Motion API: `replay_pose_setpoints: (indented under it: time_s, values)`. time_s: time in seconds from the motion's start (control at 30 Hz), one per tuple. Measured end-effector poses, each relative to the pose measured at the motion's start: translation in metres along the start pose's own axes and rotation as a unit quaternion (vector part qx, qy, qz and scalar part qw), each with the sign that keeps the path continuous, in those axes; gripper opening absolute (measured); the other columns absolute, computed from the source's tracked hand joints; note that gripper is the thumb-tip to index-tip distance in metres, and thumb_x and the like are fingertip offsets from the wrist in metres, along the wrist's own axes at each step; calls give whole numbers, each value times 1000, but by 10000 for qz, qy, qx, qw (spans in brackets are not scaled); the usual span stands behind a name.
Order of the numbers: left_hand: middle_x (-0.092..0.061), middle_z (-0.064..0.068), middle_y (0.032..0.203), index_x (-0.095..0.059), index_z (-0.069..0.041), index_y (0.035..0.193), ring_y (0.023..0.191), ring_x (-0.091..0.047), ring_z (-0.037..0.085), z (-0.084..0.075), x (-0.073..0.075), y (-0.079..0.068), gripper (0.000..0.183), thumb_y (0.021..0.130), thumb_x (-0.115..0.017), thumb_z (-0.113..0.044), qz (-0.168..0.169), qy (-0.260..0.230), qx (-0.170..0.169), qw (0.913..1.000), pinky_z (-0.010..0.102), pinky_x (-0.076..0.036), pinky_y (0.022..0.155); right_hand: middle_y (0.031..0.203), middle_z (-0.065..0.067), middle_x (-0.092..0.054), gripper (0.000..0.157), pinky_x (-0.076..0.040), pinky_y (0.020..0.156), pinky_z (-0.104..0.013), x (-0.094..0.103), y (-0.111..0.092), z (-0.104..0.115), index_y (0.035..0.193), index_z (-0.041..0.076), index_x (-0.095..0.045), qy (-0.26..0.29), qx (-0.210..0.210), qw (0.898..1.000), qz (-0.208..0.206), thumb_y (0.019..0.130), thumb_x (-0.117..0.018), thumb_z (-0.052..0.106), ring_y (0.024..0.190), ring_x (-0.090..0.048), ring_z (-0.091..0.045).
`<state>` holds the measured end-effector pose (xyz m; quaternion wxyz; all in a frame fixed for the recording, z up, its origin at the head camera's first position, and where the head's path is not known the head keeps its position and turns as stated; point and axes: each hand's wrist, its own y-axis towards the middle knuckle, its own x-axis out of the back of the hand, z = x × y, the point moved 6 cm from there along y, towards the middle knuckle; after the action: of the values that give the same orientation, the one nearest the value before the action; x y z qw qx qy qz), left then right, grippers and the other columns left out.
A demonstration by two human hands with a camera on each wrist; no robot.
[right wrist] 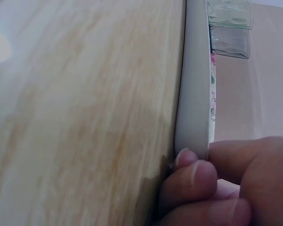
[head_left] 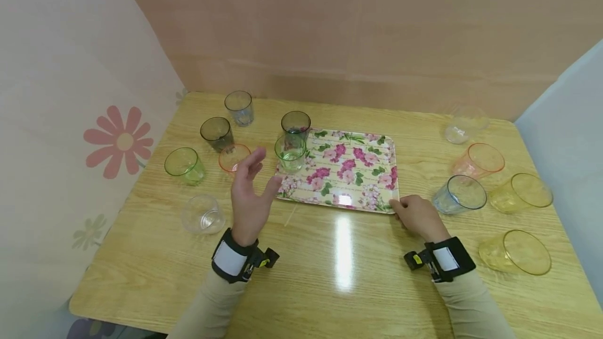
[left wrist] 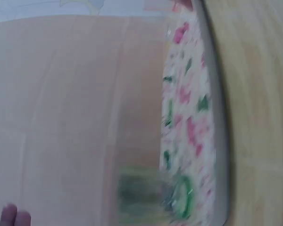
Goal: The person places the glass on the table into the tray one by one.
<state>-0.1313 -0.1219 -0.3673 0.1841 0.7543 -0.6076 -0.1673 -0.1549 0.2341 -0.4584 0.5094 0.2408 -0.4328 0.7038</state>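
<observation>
You have the flowery tray [head_left: 346, 184] in the middle of the table [head_left: 306, 276], with one long edge facing you. Your right hand [head_left: 419, 217] pinches the near right corner of the tray, with bent fingers against the rim. Your left hand [head_left: 249, 205] holds nothing. Its fingers point up, its thumb sticks out, and it is near the tray's left edge.

A light green cup [head_left: 290, 161] stands at the left end of the tray, and a dark cup [head_left: 296, 122] stands just behind it. The rest of the tray, all the way to your right hand, shows its flowers.

A thin strip of wood runs between the tray's far edge and the brown wall [head_left: 348, 30]. A much wider strip runs along your side, between your arms. On your left, the orange cup [head_left: 229, 159] is close to your fingers, so room is tight there. On your right, wood lies between the tray's edge and the blue cup [head_left: 452, 199], which is the closest cup to your right hand.
</observation>
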Motion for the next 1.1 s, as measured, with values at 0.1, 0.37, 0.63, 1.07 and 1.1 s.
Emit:
replay_pose_setpoints:
  time_s: [0.1,0.37,0.63,1.07,1.1]
  values:
    - [-59,16,133,-54,14,131,128,-52,26,-14,19,3,47,91,-73,-2,-99,237,-442,9987,39,-37,111,56,-1,-51,48,-34,53,-33,0,0,0,68,9,-63,-18,-18,10000,-20,108,-48,30,52,-46,-18]
    - [-64,2,129,-58,16,126,125,-54,22,-24,90,-5,42,87,-71,7,-845,718,-547,9923,32,-37,105,54,-1,-50,48,-34,53,-32,-3,0,6,64,9,-58,-16,82,9999,-104,107,-50,29,50,-44,-18]
    - [-36,15,159,-34,4,155,149,-25,28,-13,145,-27,84,83,-78,-2,-1452,331,-75,9888,39,-8,121,55,0,-50,49,-33,52,-32,-4,0,6,65,9,-58,85,34,9999,-96,108,-49,31,50,-44,-18]
    - [0,16,170,-3,-16,165,156,-1,26,37,160,-62,101,94,-74,-9,-1117,-1120,2126,9643,34,-5,125,56,0,-51,46,-35,53,-32,-2,1,1,65,10,-59,118,-139,9998,-81,107,-50,28,51,-46,-18]
    - [2,16,170,0,-17,165,156,0,25,40,159,-64,102,94,-72,-8,-1008,-1040,2265,9632,32,-9,124,56,-1,-51,46,-35,53,-32,-2,1,0,65,10,-59,134,-150,9998,-85,107,-50,28,51,-46,-18]
